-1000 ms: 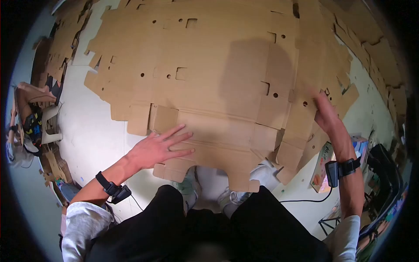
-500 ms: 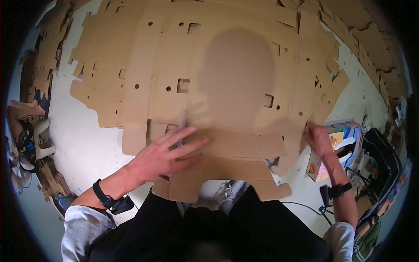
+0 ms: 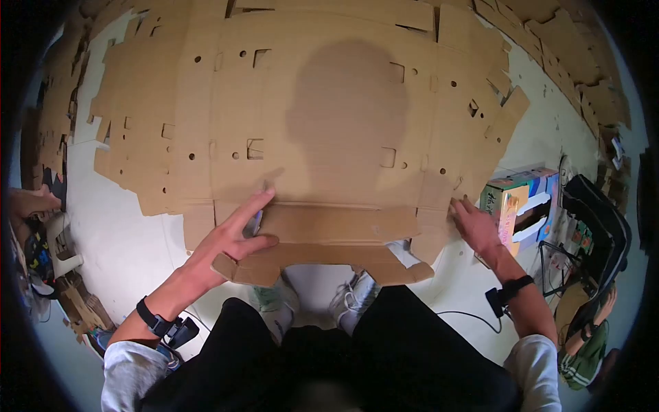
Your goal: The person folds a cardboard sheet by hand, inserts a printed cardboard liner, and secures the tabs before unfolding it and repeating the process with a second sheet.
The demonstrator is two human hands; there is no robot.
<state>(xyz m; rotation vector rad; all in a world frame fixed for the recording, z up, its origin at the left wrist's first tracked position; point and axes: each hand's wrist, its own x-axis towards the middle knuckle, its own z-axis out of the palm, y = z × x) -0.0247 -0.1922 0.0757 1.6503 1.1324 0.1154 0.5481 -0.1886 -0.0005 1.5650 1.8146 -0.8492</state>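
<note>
A large flat brown cardboard sheet (image 3: 309, 130) with holes and cut slots fills the middle of the view. Along its near edge runs a folded flap strip (image 3: 329, 225). My left hand (image 3: 240, 230) lies at the sheet's near left, fingers spread, with a small shiny object partly hidden beside the palm. At the near right edge, my right hand (image 3: 473, 221) has its fingertips on the cardboard, the fingers bent and close together around the edge.
A colourful printed box (image 3: 532, 199) and a black bag (image 3: 604, 226) stand at the right. More cardboard lies at the far right (image 3: 576, 55) and left (image 3: 58, 103). Other people show partly at both sides. My shoes (image 3: 353, 299) are below the flap.
The cardboard appears shifted left in view, and its near strip sits higher. My left hand has moved left, its fingers wider apart. My right hand has also moved left with the edge.
</note>
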